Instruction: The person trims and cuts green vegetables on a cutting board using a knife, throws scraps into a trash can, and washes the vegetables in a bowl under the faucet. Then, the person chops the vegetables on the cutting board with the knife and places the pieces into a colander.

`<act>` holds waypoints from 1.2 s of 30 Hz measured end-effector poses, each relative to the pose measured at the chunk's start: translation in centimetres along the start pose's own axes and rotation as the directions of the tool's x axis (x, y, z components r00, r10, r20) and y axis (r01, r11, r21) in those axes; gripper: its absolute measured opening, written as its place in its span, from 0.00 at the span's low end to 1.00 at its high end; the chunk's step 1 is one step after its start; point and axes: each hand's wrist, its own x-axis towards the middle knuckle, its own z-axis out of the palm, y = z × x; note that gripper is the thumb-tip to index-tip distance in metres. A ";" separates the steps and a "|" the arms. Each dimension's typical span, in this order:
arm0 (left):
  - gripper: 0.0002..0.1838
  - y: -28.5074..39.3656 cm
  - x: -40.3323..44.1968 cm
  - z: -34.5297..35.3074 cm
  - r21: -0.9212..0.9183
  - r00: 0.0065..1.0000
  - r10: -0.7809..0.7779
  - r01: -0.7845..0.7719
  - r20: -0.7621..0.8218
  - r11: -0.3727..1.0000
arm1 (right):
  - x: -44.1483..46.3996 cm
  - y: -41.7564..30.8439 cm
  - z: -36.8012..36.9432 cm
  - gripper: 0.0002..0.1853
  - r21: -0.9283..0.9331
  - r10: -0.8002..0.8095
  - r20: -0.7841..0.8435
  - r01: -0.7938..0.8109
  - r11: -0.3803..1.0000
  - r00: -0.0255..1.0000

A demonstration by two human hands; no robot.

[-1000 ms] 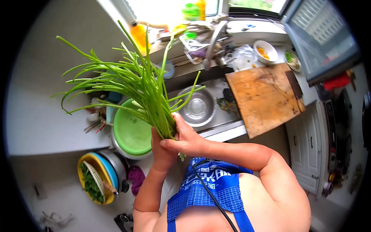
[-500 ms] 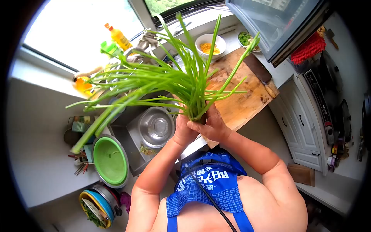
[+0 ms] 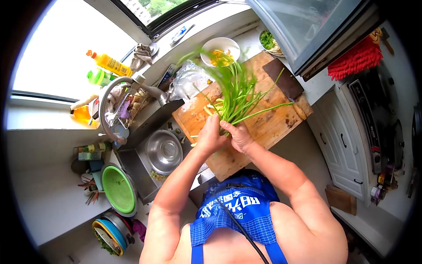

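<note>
In the head view, a bunch of long green stalks, resembling scallion greens, stands fanned out above a wooden cutting board. Its upper tips are smeared by motion. My left hand is closed round the lower end from the left. On the other side my right hand also grips that end, its thumb close to my left fingers. The butts of the stalks are hidden by my hands. A dark-bladed cleaver lies on the right part of the board. A few pale cut pieces show just left of the bunch.
Behind the board stand a white bowl with orange-yellow pieces and a bowl of chopped greens. Left is a sink with a metal basin, a curved faucet and a green basin. An open window pane juts in upper right.
The bunch has swung from leaning far left to more upright over the board, with its tips now blurred. Both hands still grip it. The view has shifted, showing more of the board.
</note>
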 end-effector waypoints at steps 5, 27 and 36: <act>0.36 -1.1 2.0 -0.1 0.501 0.905 -0.317 0.142 0.284 0.854 | 1.2 0.3 -1.1 0.19 0.044 0.312 -0.089 -0.309 0.950 0.946; 0.50 -2.8 5.0 -0.3 0.638 0.899 -0.158 -0.158 0.409 0.754 | -1.3 -14.7 -19.8 0.29 -0.907 -0.409 0.029 -0.148 -0.393 0.912; 0.65 -3.5 2.2 2.0 0.610 0.977 -0.098 -0.037 0.187 0.792 | -4.3 -19.5 -18.5 0.34 -0.863 -0.266 -0.191 -0.291 -0.413 0.945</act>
